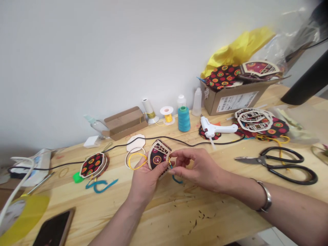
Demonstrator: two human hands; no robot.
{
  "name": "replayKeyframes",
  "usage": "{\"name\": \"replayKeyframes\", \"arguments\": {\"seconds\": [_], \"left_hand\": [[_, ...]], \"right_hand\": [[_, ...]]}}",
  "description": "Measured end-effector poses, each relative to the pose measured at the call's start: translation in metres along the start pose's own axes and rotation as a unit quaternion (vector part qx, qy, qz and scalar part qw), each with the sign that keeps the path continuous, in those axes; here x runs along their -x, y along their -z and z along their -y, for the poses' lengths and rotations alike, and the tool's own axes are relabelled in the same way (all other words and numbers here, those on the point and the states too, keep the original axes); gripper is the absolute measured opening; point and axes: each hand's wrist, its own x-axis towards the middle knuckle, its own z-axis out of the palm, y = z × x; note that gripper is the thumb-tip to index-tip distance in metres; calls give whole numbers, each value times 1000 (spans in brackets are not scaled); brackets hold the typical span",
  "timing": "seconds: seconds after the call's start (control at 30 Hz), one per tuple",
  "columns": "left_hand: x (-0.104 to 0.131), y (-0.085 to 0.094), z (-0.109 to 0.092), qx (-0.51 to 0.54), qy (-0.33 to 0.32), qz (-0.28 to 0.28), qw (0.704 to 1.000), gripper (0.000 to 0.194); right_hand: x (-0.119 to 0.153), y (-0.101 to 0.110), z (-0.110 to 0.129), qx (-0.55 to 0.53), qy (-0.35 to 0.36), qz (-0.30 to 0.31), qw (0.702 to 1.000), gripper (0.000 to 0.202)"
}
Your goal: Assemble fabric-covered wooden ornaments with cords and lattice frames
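Note:
My left hand (148,176) is closed on a fan-shaped ornament (156,158) with patterned dark fabric and a pale cut-out wooden frame, its thumb across the lower edge. A yellow cord loop (131,161) runs from the ornament's left side over the table. At the right edge, the fingertips of my right hand (192,167) pinch a short yellow cord; the exact grip is partly hidden by the fingers. Below those fingers hangs a blue tassel (177,179), partly covered.
Black-handled scissors (276,163) lie at the right, near a white glue gun (215,128). A blue thread cone (183,119) stands by the wall, left of a filled cardboard box (235,97). Stacked fabric ornaments (94,164) and a phone (55,228) are at the left. A black cable (184,144) crosses behind my hands.

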Motion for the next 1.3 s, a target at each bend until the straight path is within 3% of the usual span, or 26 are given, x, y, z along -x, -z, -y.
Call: {"name": "replayKeyframes", "arguments": {"seconds": [0.67, 1.03, 1.3], "left_hand": [[1, 0, 0, 3, -14, -9, 1000, 33], [1, 0, 1, -14, -8, -21, 1000, 33], [1, -1, 5, -17, -8, -13, 1000, 38]], "right_hand": [[2, 1, 2, 3, 9, 12, 1000, 26], [0, -1, 3, -18, -29, 14, 999, 19], [-4, -3, 2, -112, -97, 7, 989, 23]]}}
